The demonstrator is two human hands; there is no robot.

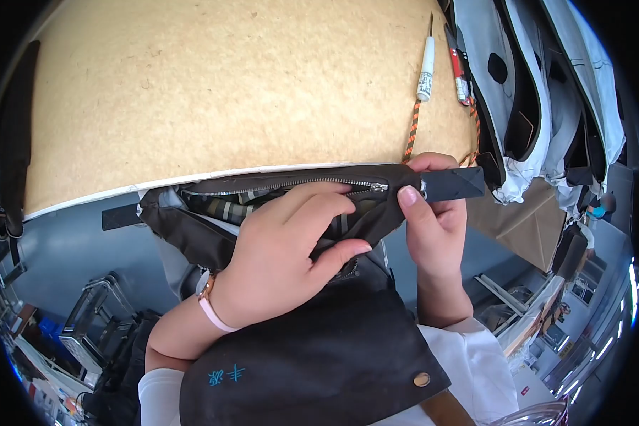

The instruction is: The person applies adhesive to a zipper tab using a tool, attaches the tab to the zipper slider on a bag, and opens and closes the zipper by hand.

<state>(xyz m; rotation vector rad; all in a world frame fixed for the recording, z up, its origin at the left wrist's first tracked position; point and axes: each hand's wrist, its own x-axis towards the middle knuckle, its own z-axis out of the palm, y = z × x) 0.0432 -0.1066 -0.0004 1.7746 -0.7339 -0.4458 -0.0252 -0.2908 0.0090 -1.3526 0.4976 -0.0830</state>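
A dark brown bag [192, 238] with an unzipped top lies at the table's near edge. Its metal zipper [263, 188] is parted, and a plaid lining [231, 211] shows inside. My left hand [284, 248], wearing a pink-banded watch [207, 304], curls its fingers into the opening with the thumb outside the near edge; the fingertips are partly hidden. With thumb and fingers, my right hand [437, 220] pinches the bag's right end, close to the zipper slider [378, 187]. A dark flap [312, 362] with blue handwriting and a metal snap [421, 380] hangs toward me.
On the tan table [213, 85] lie a white-handled awl [426, 69] and red-handled thread snips [459, 74], both on orange-black cords. Grey and black bag pieces [511, 78] stack along the right. A dark item [14, 135] hangs over the left edge. A metal frame [96, 319] stands below left.
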